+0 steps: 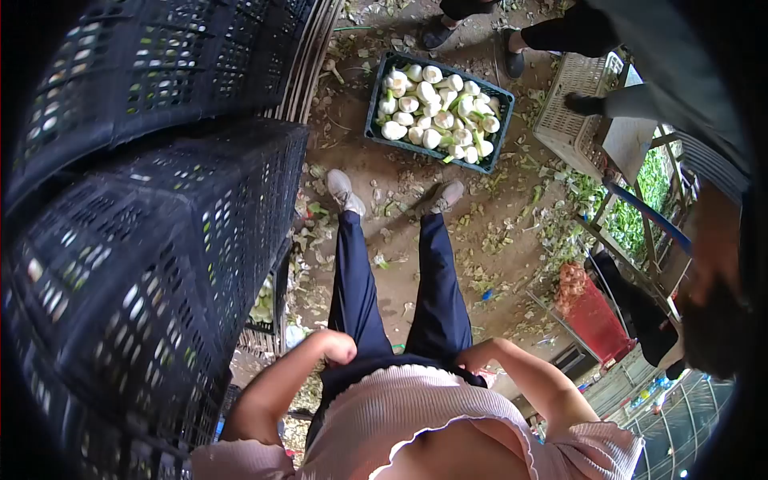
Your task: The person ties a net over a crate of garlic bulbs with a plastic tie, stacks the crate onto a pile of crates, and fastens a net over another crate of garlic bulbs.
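Observation:
My left hand is at the left side of my waist, its fingers curled in against the dark trousers. Whether it grips the cloth is hidden. At the opposite hip, my right hand is bent in against the trousers, with its fingers mostly out of sight. Beyond my shoes, a dark green plastic crate stands on the ground. It is full of white trimmed vegetable bulbs with short green stems. Neither hand touches the crate.
Tall stacks of black slatted crates rise close on my left. Leaf scraps litter the dirt floor. A pale crate stands at right beside another person's gloved hand. A red container lies lower right.

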Demonstrator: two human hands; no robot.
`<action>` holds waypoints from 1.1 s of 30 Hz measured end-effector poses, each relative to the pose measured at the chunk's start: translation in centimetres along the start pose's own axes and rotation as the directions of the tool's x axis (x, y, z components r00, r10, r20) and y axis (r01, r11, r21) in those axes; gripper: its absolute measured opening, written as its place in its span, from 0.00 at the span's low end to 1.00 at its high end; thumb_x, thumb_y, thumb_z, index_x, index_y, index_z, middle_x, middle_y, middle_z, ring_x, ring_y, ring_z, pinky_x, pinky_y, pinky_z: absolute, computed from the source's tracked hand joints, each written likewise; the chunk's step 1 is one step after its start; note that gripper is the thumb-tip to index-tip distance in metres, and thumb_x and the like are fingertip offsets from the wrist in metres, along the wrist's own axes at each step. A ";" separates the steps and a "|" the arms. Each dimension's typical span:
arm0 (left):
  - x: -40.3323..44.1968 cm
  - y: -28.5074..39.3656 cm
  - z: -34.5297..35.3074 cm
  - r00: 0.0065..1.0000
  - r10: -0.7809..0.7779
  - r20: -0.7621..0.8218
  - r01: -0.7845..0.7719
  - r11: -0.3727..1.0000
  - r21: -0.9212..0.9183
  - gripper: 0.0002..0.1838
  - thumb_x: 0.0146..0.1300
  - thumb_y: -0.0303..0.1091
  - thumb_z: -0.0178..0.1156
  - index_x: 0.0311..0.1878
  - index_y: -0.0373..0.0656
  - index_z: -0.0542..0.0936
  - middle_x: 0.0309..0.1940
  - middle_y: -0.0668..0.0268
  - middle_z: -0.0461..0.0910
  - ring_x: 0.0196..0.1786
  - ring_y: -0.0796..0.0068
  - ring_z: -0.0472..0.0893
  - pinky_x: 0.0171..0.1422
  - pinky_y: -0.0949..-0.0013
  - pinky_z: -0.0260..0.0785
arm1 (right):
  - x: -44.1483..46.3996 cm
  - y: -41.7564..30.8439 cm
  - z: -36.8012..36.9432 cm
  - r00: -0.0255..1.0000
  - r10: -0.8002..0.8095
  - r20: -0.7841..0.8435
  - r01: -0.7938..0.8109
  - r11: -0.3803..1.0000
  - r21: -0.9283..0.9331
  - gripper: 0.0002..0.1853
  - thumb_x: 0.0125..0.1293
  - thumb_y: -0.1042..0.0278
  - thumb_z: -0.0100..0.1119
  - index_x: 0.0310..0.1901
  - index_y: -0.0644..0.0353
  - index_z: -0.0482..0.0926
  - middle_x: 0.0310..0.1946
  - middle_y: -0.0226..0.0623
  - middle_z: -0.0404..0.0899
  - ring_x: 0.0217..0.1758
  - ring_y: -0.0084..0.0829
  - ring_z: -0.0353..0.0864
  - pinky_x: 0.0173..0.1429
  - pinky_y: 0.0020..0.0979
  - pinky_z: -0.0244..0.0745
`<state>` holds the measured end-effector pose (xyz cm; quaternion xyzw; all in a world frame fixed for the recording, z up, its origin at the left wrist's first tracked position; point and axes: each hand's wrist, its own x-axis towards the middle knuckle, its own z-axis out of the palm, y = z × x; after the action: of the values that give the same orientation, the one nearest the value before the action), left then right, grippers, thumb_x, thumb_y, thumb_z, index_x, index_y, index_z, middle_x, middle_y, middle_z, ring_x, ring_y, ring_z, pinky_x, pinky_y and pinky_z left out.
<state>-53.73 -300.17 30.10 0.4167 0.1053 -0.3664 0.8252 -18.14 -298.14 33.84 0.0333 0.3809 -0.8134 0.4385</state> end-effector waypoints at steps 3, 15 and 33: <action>3.2 -0.4 -0.5 0.984 0.002 0.178 0.008 0.998 -0.057 0.08 0.45 0.27 0.49 0.30 0.41 0.75 0.21 0.65 0.77 0.25 0.73 0.78 0.27 0.68 0.70 | 4.1 4.8 0.2 0.976 0.003 0.217 -0.021 0.996 0.081 0.19 0.47 0.69 0.54 0.44 0.62 0.72 0.36 0.42 0.77 0.38 0.30 0.74 0.38 0.33 0.70; 2.4 -10.8 -39.0 -0.030 -0.178 -0.984 -0.612 0.781 -0.122 0.06 0.49 0.22 0.51 0.31 0.41 0.72 0.23 0.71 0.71 0.22 0.82 0.69 0.25 0.78 0.64 | -5.4 21.1 -26.8 0.053 0.421 -0.905 0.476 0.787 0.393 0.14 0.58 0.59 0.50 0.38 0.61 0.74 0.34 0.35 0.74 0.37 0.26 0.73 0.41 0.26 0.67; -1.5 -10.4 -71.3 0.398 -0.205 -0.894 -0.621 0.657 -0.427 0.18 0.59 0.44 0.48 0.44 0.40 0.74 0.41 0.60 0.76 0.42 0.69 0.76 0.50 0.65 0.68 | -21.9 32.4 -59.2 -0.126 0.124 -0.984 0.724 0.690 -0.006 0.21 0.58 0.51 0.50 0.43 0.61 0.74 0.36 0.36 0.76 0.38 0.29 0.74 0.44 0.30 0.69</action>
<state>-52.65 -248.86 -20.44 0.1960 0.5997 0.1071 0.7684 2.70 -255.15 -18.72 0.6284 0.2981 -0.6814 -0.2278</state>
